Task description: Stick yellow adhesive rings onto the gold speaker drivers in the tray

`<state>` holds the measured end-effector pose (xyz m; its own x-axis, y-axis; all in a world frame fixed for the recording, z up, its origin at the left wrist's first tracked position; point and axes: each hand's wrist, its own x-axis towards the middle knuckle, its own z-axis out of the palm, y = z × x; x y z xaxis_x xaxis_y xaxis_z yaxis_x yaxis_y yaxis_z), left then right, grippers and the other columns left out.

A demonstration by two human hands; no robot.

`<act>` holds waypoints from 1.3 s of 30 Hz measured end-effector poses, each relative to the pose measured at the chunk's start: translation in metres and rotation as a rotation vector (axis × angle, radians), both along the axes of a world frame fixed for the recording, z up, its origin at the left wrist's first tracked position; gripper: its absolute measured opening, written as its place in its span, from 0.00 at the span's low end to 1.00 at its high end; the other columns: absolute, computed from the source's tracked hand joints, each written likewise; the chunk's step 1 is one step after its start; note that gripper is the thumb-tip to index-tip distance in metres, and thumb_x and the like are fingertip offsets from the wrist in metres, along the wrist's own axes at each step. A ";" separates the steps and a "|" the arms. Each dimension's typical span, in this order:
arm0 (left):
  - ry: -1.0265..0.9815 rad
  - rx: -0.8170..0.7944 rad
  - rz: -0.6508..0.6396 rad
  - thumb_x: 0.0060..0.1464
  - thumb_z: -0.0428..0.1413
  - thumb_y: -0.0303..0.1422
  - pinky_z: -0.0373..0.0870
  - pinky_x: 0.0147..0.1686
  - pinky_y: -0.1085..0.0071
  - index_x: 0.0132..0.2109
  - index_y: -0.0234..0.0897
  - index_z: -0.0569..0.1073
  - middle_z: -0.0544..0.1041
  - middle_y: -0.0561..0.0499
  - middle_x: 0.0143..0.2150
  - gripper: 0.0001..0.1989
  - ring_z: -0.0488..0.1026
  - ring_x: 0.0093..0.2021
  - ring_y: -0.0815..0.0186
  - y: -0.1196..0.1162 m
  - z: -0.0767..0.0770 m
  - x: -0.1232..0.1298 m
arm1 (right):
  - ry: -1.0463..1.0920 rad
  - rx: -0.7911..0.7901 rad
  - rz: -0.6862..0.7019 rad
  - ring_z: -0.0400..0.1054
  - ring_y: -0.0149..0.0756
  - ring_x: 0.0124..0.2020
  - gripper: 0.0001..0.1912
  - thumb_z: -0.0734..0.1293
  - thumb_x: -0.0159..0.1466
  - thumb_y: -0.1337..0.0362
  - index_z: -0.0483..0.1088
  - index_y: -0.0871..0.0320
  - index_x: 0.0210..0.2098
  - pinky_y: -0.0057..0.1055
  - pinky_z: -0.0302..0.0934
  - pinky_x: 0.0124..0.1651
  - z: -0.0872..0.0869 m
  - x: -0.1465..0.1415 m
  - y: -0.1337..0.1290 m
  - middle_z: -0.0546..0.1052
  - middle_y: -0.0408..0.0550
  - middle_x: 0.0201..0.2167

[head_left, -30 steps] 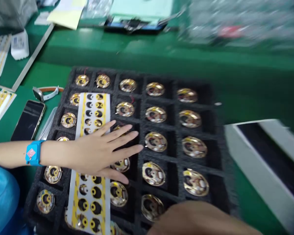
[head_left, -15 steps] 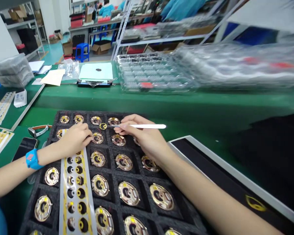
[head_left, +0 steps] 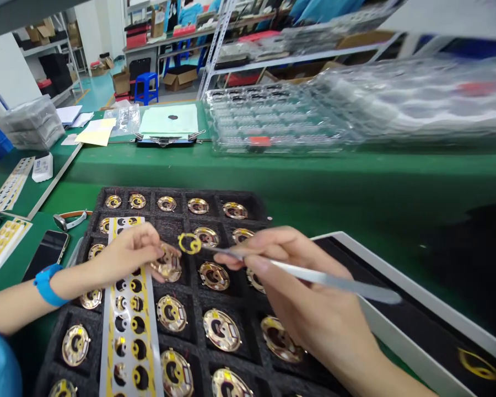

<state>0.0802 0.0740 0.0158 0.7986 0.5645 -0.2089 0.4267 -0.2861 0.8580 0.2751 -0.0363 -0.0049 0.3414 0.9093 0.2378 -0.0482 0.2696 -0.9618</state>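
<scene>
My left hand (head_left: 138,251) grips a round, gold-coloured watch case part (head_left: 170,266) by its edge, tilted above the black foam tray (head_left: 258,201). My right hand (head_left: 301,281) holds white-silver tweezers (head_left: 330,278). At their tip hangs a thin yellow ring-shaped sticker (head_left: 189,243), just right of the held part and apart from it. Similar gold parts sit in the tray's compartments. Across the tray's left side lies a long sticker sheet (head_left: 129,309) with two rows of round cut-outs, some still carrying yellow pieces. My left forearm covers part of it.
To the right lies a white-edged black box (head_left: 380,270) with a yellow ring on it. Phone (head_left: 47,253), wristwatch (head_left: 72,219) and more sticker sheets (head_left: 2,242) lie left. Clear plastic trays (head_left: 273,121) and a clipboard (head_left: 169,124) stand on the raised green ledge behind.
My left hand has lifted a watch case part from its compartment and turned it up. My right hand has come nearer and lower, bringing the yellow sticker on the tweezers beside that part.
</scene>
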 end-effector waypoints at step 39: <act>-0.354 -0.993 -0.086 0.55 0.49 0.14 0.73 0.51 0.77 0.55 0.39 0.62 0.71 0.52 0.47 0.23 0.73 0.56 0.68 -0.046 -0.016 -0.029 | -0.372 -0.272 0.033 0.78 0.51 0.37 0.09 0.73 0.54 0.54 0.75 0.48 0.34 0.39 0.77 0.34 -0.024 -0.021 -0.043 0.81 0.51 0.29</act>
